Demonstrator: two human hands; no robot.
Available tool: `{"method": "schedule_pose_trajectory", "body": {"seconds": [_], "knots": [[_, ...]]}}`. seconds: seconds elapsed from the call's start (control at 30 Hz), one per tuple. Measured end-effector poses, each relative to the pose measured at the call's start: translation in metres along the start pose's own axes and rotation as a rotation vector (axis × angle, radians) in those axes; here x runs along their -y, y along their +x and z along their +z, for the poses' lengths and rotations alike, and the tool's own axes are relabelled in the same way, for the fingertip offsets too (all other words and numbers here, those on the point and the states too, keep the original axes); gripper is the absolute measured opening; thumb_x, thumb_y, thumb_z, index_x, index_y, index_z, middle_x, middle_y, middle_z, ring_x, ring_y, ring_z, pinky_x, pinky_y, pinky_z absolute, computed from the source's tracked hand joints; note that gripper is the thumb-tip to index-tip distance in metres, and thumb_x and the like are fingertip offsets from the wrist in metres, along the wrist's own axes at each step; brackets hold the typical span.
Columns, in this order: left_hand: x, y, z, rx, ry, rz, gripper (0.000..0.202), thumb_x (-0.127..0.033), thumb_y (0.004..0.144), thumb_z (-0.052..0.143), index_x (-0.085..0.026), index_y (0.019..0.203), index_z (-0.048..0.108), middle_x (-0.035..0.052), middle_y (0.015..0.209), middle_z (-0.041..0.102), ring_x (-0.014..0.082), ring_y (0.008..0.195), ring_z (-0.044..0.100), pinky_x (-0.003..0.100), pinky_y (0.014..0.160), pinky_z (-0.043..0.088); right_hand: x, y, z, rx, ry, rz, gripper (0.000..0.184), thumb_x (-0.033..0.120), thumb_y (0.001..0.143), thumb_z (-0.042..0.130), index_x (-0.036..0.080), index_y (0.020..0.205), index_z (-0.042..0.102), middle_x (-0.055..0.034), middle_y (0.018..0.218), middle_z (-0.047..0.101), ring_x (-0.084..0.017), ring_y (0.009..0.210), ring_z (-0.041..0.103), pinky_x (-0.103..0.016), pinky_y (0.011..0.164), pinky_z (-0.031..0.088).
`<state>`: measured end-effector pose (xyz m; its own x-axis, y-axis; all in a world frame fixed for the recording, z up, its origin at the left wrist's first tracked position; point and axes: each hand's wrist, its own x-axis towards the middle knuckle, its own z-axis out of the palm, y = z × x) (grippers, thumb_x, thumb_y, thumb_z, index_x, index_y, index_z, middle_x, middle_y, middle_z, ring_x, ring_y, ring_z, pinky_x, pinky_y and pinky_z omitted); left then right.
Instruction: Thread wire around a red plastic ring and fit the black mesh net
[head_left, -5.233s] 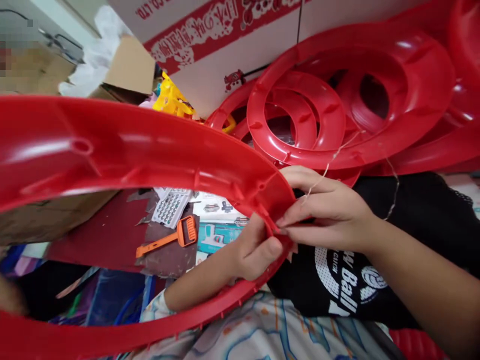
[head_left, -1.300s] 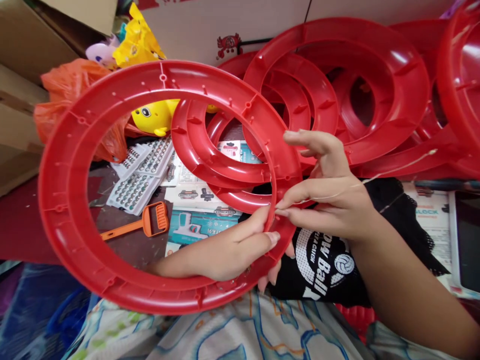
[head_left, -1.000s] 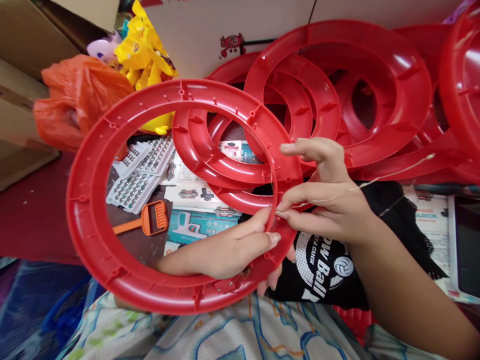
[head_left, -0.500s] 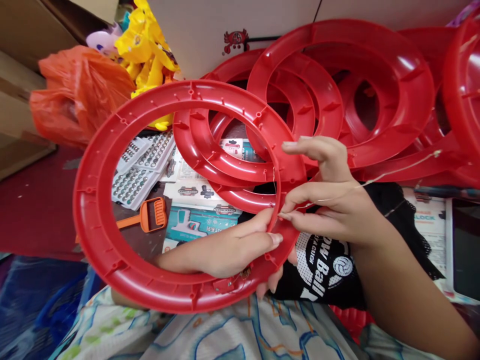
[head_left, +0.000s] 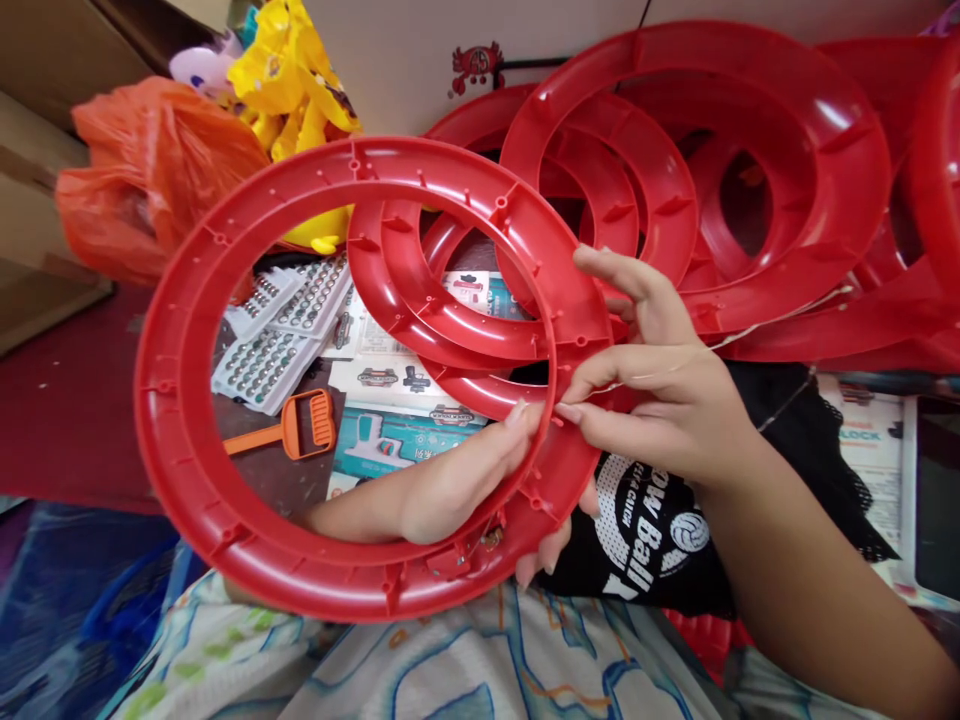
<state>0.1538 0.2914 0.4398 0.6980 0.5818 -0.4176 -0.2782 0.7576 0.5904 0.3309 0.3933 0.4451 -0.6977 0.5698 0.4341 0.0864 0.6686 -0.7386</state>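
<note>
A red plastic ring (head_left: 166, 430) with small pegs and ribs along its channel is tilted up in front of me. My left hand (head_left: 457, 485) reaches through its opening and grips its lower right side, with fingertips showing below the outer rim. My right hand (head_left: 660, 395) pinches a thin pale wire (head_left: 787, 312) against the ring's right side, near the inner wall. The wire trails over that hand's fingers to the right. In the ring's lower channel sits a small red part (head_left: 448, 562) with a small coppery piece and thin leads beside it.
Several more red rings (head_left: 847, 150) are stacked behind. To the left are trays of button cells (head_left: 262, 370), an orange plastic tool (head_left: 307, 425), an orange bag (head_left: 150, 180) and yellow toys (head_left: 281, 70). A black printed bag (head_left: 660, 540) lies beneath my right hand.
The ring has shifted slightly left and up. My left thumb has moved up along the inner wall towards my right fingertips. My right hand keeps its pinch on the wire.
</note>
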Motion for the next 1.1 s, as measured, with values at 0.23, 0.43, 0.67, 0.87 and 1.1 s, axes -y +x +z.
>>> {"method": "schedule_pose_trajectory", "body": {"seconds": [0.23, 0.43, 0.67, 0.87, 1.1], "knots": [[0.002, -0.003, 0.001, 0.028, -0.065, 0.144, 0.058, -0.033, 0.078, 0.066, -0.026, 0.128, 0.037, 0.0002, 0.082, 0.064, 0.0111, 0.058, 0.061, 0.018, 0.049, 0.048, 0.001, 0.002, 0.002, -0.043, 0.069, 0.056, 0.007, 0.016, 0.073, 0.071, 0.023, 0.072, 0.068, 0.0026, 0.151, 0.040, -0.027, 0.142, 0.038, -0.043, 0.122, 0.032], [0.006, -0.008, 0.014, -0.062, 0.037, 0.135, 0.053, -0.012, 0.085, 0.055, -0.031, 0.128, 0.030, -0.0030, 0.078, 0.063, 0.0106, 0.057, 0.062, 0.020, 0.053, 0.052, 0.003, 0.001, 0.000, -0.112, 0.045, 0.009, 0.011, 0.015, 0.069, 0.072, 0.024, 0.066, 0.067, 0.0004, 0.143, 0.050, -0.029, 0.132, 0.049, -0.044, 0.116, 0.042], [0.028, 0.005, 0.020, -0.324, 0.441, 0.736, 0.051, -0.010, 0.085, 0.055, -0.026, 0.131, 0.040, 0.0089, 0.123, 0.065, 0.0173, 0.096, 0.071, 0.024, 0.074, 0.059, 0.000, -0.001, 0.001, -0.103, 0.134, -0.082, 0.013, 0.015, 0.068, 0.073, 0.026, 0.068, 0.067, 0.0046, 0.144, 0.050, -0.026, 0.127, 0.054, -0.039, 0.110, 0.047], [0.035, 0.005, 0.018, -0.527, 0.857, 0.791, 0.065, -0.001, 0.074, 0.051, -0.019, 0.135, 0.040, 0.0114, 0.122, 0.066, 0.0189, 0.099, 0.070, 0.027, 0.078, 0.060, 0.000, -0.001, 0.002, -0.062, 0.140, -0.100, 0.016, 0.009, 0.065, 0.070, 0.024, 0.066, 0.064, 0.0032, 0.142, 0.051, -0.025, 0.130, 0.051, -0.037, 0.109, 0.047], [0.023, 0.013, 0.026, -0.500, 0.651, 0.714, 0.051, -0.008, 0.081, 0.058, -0.021, 0.122, 0.032, 0.0120, 0.123, 0.062, 0.0203, 0.110, 0.067, 0.034, 0.092, 0.057, 0.000, -0.001, 0.001, -0.080, 0.137, -0.113, 0.013, 0.013, 0.067, 0.070, 0.024, 0.065, 0.065, 0.0050, 0.140, 0.053, -0.024, 0.131, 0.050, -0.038, 0.108, 0.048]]}}
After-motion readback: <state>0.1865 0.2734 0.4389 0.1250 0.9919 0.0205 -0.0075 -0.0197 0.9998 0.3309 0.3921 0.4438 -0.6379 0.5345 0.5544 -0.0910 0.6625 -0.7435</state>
